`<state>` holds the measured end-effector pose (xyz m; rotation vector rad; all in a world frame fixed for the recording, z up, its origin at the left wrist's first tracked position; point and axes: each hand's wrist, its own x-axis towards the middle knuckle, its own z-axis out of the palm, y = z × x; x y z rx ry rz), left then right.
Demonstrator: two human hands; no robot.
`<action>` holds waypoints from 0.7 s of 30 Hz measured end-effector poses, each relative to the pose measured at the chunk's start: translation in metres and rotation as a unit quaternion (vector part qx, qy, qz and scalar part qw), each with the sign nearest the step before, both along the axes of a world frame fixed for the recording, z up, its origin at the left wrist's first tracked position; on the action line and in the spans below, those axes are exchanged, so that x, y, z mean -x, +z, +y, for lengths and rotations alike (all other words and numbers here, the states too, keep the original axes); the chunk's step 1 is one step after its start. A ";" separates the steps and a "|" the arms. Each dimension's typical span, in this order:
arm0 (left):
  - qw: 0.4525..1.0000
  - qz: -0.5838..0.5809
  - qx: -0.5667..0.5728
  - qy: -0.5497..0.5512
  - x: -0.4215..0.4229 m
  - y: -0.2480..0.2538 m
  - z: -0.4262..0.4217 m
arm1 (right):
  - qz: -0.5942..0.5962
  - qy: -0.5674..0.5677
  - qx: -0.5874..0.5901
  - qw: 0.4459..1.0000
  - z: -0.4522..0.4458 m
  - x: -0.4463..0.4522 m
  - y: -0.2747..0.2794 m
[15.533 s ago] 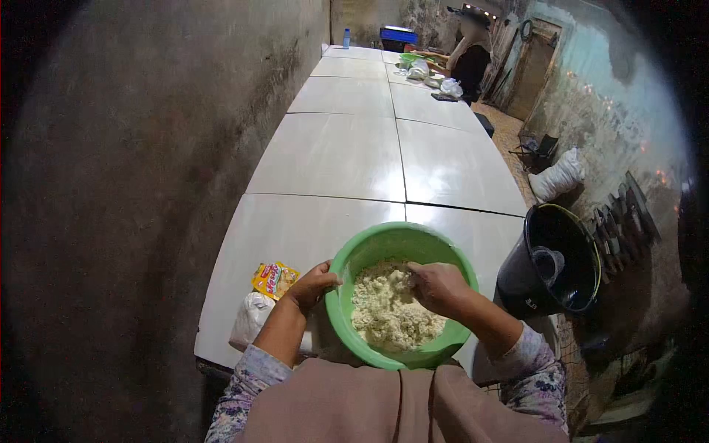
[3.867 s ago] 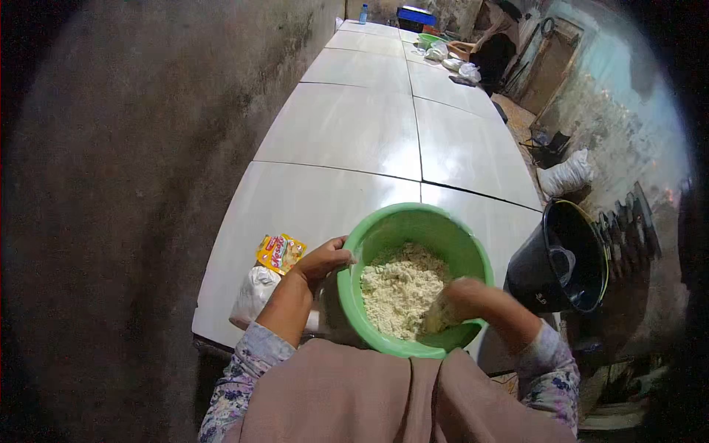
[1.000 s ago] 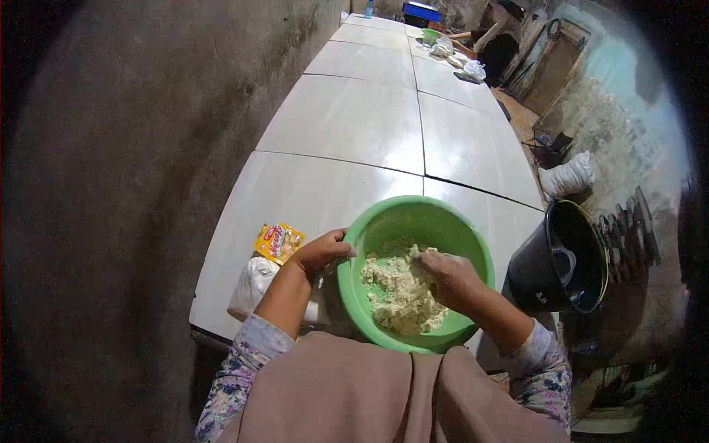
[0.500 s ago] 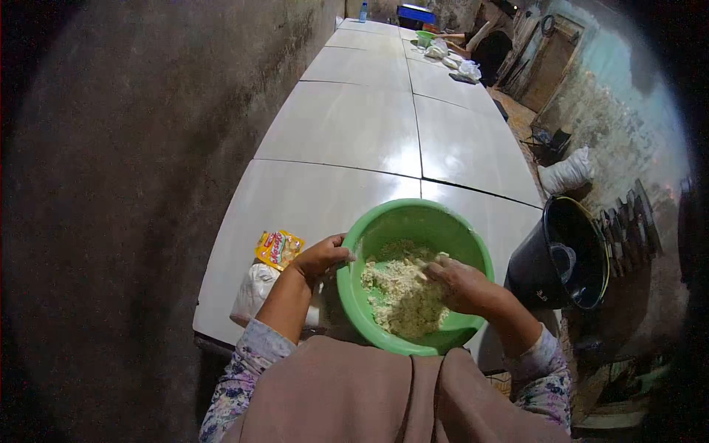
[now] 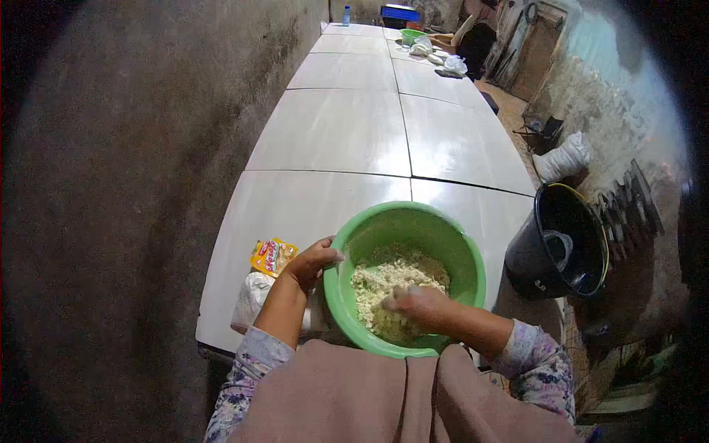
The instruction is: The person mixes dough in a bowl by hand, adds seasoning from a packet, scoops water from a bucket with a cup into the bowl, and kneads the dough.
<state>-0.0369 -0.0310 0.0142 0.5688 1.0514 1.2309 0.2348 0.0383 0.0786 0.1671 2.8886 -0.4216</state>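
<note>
Pale crumbly mixture (image 5: 402,275) in the green bowl (image 5: 402,225), heaped beneath and just beyond the right hand (image 5: 417,304). Nearer than both hands, brown cloth (image 5: 332,391) of a garment, reaching almost to the bowl's near rim; floral sleeves (image 5: 543,365) on both forearms. Right hand blurred, lowered to the mixture; whether spread, pressed together or pinching a clump, impossible to say through the blur. Left hand (image 5: 315,262) pinching the bowl's left rim, thumb and fingers about the edge.

Left of the left forearm and partly hidden by it, a clear bag (image 5: 255,294) of something white. Just left of the left hand, a yellow sachet (image 5: 274,257) with red and white print, lying beside the bag. Well to the right of the right hand, a dark bucket (image 5: 521,258) with a clear vessel (image 5: 561,244) inside.

Beyond both hands, a white table (image 5: 332,133) running away in panels with dark seams. Past the bucket, far right of the right hand, a white sack (image 5: 563,157) lying near the wall.

Farthest ahead of both hands, white plastic bags (image 5: 454,65), a small green basin (image 5: 412,35) and, to its right, a person (image 5: 484,48) in dark clothing, arms towards the basin. Beyond, a blue bottle (image 5: 346,16) and a blue box (image 5: 399,13).
</note>
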 end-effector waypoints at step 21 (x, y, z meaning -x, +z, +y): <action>1.000 -0.014 -0.014 -0.010 -0.003 0.008 -0.003 | 0.035 -0.201 0.198 0.959 0.017 -0.015 0.050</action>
